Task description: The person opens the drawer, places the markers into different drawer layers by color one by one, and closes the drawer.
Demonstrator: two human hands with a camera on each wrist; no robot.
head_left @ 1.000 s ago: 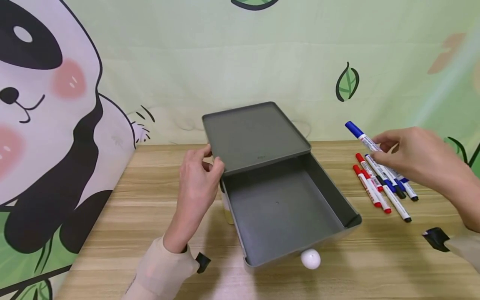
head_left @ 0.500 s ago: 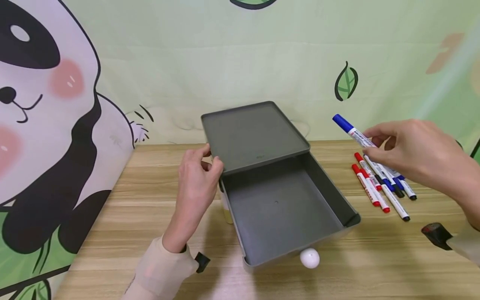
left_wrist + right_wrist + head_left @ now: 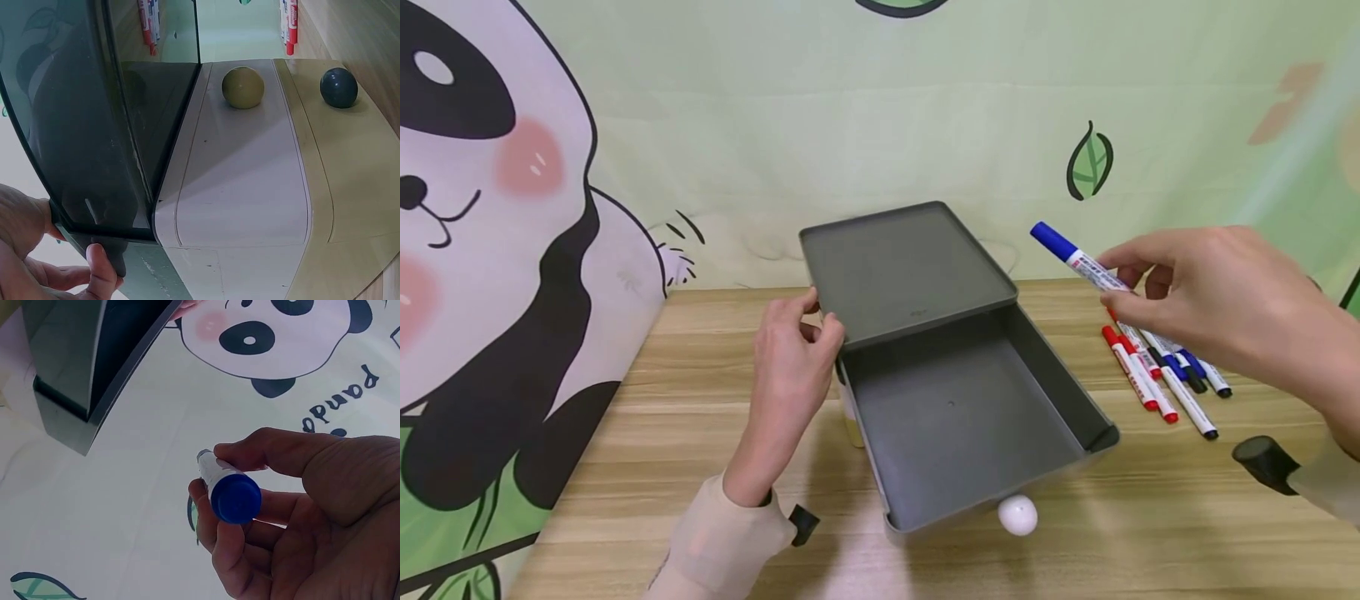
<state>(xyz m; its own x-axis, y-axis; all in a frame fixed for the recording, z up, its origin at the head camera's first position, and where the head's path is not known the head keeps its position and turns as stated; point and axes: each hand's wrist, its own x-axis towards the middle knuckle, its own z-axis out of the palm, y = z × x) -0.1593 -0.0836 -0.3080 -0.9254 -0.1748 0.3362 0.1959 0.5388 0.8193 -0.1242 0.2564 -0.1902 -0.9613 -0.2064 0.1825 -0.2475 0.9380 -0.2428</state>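
Note:
My right hand (image 3: 1232,308) pinches a blue-capped marker (image 3: 1075,258) between thumb and fingers, held up above the table. In the right wrist view its blue cap (image 3: 236,499) points at the camera. With thumb and fingers, my left hand (image 3: 790,358) grips the left front corner of a grey rimmed lid (image 3: 910,267). The lid covers the back of an open grey box (image 3: 962,417), whose inside shows nothing in it. Below the held marker, several more markers (image 3: 1187,400) lie in a loose pile with red, blue and black caps.
Seen from the left wrist, a white drawer (image 3: 244,169) with a yellow knob (image 3: 243,87) and a yellow drawer (image 3: 350,162) with a dark knob (image 3: 339,87) adjoin the grey box. A white knob (image 3: 1018,515) protrudes at the front. A panda-print cloth (image 3: 737,125) hangs behind the wooden table (image 3: 700,467).
My right hand has carried the blue-capped marker up and leftward, away from the pile and toward the grey box. The left hand keeps its hold on the lid corner.

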